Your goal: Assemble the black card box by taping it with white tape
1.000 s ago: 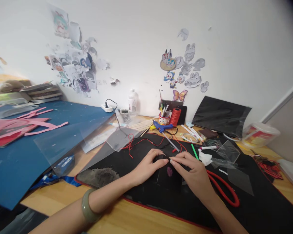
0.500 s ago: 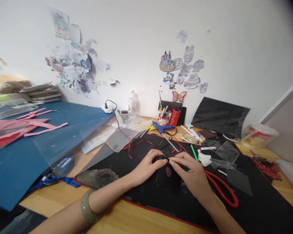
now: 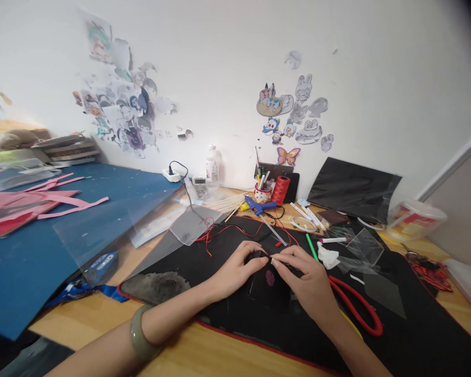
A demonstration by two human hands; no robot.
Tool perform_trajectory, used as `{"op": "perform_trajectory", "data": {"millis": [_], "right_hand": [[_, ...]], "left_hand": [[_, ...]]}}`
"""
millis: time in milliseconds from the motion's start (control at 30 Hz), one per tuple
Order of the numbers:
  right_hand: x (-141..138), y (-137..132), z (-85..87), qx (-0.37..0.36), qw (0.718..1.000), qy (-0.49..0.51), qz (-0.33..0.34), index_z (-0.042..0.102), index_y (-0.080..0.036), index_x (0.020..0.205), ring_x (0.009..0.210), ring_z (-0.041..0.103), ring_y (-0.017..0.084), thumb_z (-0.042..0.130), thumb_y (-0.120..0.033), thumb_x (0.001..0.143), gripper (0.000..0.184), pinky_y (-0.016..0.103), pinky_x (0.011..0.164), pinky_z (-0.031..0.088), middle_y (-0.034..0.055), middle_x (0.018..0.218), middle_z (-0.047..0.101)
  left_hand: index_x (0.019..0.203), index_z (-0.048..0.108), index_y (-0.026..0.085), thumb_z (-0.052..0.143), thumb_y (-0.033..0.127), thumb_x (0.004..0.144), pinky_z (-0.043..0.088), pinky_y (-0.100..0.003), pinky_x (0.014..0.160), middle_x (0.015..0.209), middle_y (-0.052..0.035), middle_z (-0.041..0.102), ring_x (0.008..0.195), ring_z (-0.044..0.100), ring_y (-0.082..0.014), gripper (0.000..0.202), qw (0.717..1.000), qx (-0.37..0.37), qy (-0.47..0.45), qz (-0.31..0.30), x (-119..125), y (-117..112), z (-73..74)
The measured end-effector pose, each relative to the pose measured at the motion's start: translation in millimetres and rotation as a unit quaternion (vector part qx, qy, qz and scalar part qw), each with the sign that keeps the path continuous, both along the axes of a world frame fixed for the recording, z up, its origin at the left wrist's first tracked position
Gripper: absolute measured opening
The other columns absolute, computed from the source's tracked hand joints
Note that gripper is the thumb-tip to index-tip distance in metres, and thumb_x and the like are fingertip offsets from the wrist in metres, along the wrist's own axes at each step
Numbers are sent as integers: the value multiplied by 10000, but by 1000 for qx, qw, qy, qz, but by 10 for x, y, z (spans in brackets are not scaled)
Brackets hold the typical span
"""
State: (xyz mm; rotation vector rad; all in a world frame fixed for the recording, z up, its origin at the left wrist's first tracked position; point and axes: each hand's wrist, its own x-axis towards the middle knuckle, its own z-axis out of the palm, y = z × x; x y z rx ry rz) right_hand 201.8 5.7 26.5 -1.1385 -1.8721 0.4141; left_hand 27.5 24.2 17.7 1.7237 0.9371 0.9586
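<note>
On the black mat, a small glossy plastic piece looks dark against the surface and bears a purple mark. At its far edge my left hand is closed, thumb and fingers pressed there; a green bangle circles that wrist. Almost touching it, my right hand pinches with thumb and forefinger at the same edge. Whatever sits between those right fingertips is too small to make out. Red cord scissor-like handles lie beside the right wrist.
Behind the hands are a blue glue gun, a red thread spool and a pen cup. Clear plastic sheets and crumpled white tissue lie right. Pink strips rest on a blue board at left.
Both hands keep almost the same place and grip. The plastic piece shows only a very slight shift to the left.
</note>
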Motion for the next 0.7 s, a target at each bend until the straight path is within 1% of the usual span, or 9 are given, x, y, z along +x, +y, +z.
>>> {"op": "perform_trajectory", "data": {"millis": [367, 700], "right_hand": [[6, 3, -23, 11, 1000, 5, -4, 687, -172, 803, 716, 570, 153, 562, -217, 796, 134, 284, 678, 447, 34, 748, 591], [-18, 10, -3, -7, 1000, 6, -5, 681, -184, 787, 731, 569, 159, 549, -228, 801, 140, 287, 697, 437, 32, 756, 589]], "left_hand": [[970, 563, 140, 450, 313, 830, 294, -310, 1015, 1103, -98, 508, 1106, 462, -191, 249, 1000, 15, 5, -1, 3, -7, -10], [991, 546, 124, 427, 322, 838, 293, -323, 1016, 1112, -117, 500, 1106, 458, -201, 277, 1000, 24, 8, 1, 14, 4, -16]]}}
